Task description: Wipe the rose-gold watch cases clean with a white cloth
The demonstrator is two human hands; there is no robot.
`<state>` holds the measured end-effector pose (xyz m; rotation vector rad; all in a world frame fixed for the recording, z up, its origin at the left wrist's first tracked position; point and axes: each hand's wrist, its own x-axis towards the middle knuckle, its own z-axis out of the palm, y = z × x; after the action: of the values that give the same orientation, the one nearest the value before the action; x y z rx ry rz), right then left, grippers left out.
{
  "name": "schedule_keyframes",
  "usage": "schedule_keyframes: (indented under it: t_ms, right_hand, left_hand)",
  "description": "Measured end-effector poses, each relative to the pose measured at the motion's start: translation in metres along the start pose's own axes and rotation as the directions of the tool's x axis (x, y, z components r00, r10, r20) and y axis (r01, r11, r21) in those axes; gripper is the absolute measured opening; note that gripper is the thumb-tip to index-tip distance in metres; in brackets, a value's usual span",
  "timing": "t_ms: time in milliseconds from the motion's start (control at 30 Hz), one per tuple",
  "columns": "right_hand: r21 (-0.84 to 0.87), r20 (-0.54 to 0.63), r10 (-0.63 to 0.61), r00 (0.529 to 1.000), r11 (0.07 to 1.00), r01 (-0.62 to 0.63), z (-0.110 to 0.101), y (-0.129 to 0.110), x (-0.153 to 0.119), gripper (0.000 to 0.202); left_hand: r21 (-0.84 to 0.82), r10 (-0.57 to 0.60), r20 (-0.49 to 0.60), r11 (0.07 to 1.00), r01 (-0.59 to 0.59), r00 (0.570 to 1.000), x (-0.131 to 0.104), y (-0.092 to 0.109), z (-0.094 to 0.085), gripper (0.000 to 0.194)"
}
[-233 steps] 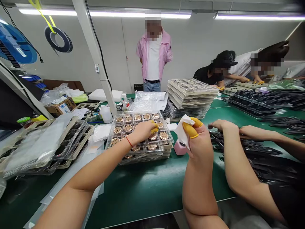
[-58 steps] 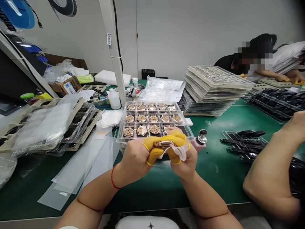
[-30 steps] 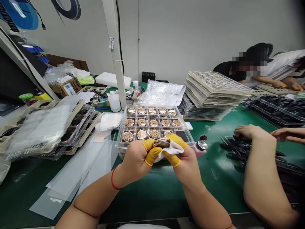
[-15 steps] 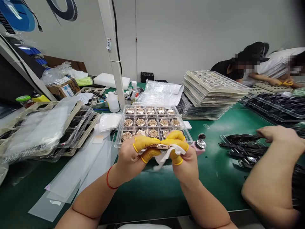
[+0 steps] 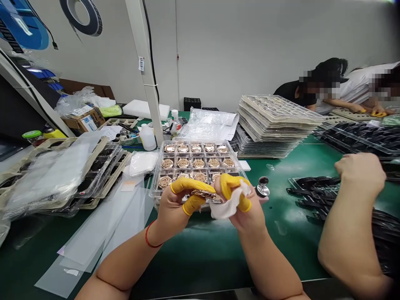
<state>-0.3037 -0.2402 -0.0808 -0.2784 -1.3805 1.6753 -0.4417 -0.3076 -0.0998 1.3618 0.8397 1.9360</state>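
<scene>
My left hand point(image 5: 184, 200), with yellow finger cots on its fingertips, pinches a rose-gold watch case point(image 5: 206, 194) by its edge. Close to the case's right side, my right hand point(image 5: 242, 200) grips a white wiping cloth point(image 5: 228, 207), its loose end hanging below the fingers. Yellow cots cover fingers of this hand too. Both hands hover over the front edge of a clear plastic tray point(image 5: 155, 177) whose compartments hold several rose-gold watch cases. Behind my right hand stands a pink bottle with a metal top point(image 5: 263, 187).
Plastic trays are stacked at the back right point(image 5: 278, 125) and at left point(image 5: 62, 175). Clear film strips point(image 5: 90, 241) lie at left front. A white post point(image 5: 145, 71) rises behind the tray. A co-worker's arm point(image 5: 353, 216) reaches over black watches point(image 5: 315, 185) at right.
My right hand has shifted slightly right and turned, and the cloth now hangs more spread out. The watch case has tilted in my left hand. The co-worker's fist has moved right.
</scene>
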Motion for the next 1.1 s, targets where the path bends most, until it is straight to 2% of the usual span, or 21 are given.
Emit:
schedule_keyframes:
  t_ms: [67,133,200,267,333,400,467,533,633,733,833,967,1100]
  right_hand:
    - [-0.208,0.009,-0.126,0.992,0.97,0.125,0.0,0.003,-0.004,0.024]
    - [-0.426,0.024,-0.323,0.946,0.853,0.301,0.001,0.007,-0.008,0.019]
    - [-0.543,0.06,-0.495,0.867,0.713,0.444,-0.001,0.01,-0.012,0.019]
    - [-0.588,0.084,-0.564,0.822,0.638,0.498,-0.004,0.01,-0.013,0.02]
    - [-0.587,0.087,-0.541,0.837,0.651,0.482,-0.006,0.008,-0.012,0.02]
    - [-0.522,0.095,-0.456,0.885,0.734,0.434,-0.006,0.004,-0.009,0.018]
    - [-0.392,0.117,-0.325,0.938,0.853,0.345,-0.005,0.0,-0.007,0.014]
    - [-0.252,0.159,-0.186,0.97,0.942,0.222,-0.004,-0.004,-0.006,0.012]
    - [-0.155,0.18,-0.024,0.983,0.987,0.052,-0.002,-0.005,-0.008,0.011]
    - [-0.226,0.11,0.04,0.993,0.974,-0.014,0.0,-0.005,-0.013,0.01]
    - [-0.425,0.064,-0.029,0.998,0.903,0.053,0.003,-0.006,-0.017,0.019]
    - [-0.601,0.158,-0.115,0.981,0.777,0.188,0.005,-0.014,-0.018,0.027]
    - [-0.662,0.282,-0.095,0.955,0.701,0.265,0.003,-0.023,-0.016,0.018]
  left_hand:
    - [-0.02,-0.013,-0.024,1.0,0.012,1.0,0.0,-0.002,0.001,0.01]
    - [0.007,0.008,-0.025,1.0,-0.008,1.0,0.001,-0.003,0.002,0.014]
    - [0.114,0.03,0.052,0.993,-0.036,0.998,0.002,-0.003,0.003,0.014]
    - [0.261,0.045,0.17,0.961,-0.089,0.984,0.004,-0.001,0.002,0.01]
    - [0.371,0.103,0.245,0.909,-0.192,0.964,0.007,0.002,0.0,0.009]
    - [0.411,0.22,0.26,0.856,-0.314,0.94,0.011,0.002,-0.005,0.014]
    - [0.388,0.335,0.285,0.816,-0.428,0.898,0.014,0.0,-0.011,0.019]
    - [0.32,0.405,0.34,0.799,-0.509,0.849,0.018,-0.003,-0.017,0.02]
    - [0.287,0.424,0.431,0.773,-0.566,0.797,0.024,-0.004,-0.024,0.019]
    - [0.387,0.422,0.522,0.657,-0.647,0.741,0.028,-0.001,-0.029,0.019]
    - [0.433,0.421,0.591,0.554,-0.711,0.688,0.031,0.001,-0.032,0.02]
    - [0.36,0.417,0.572,0.647,-0.672,0.707,0.033,-0.003,-0.034,0.017]
    - [0.265,0.429,0.557,0.72,-0.642,0.711,0.037,-0.007,-0.03,0.017]
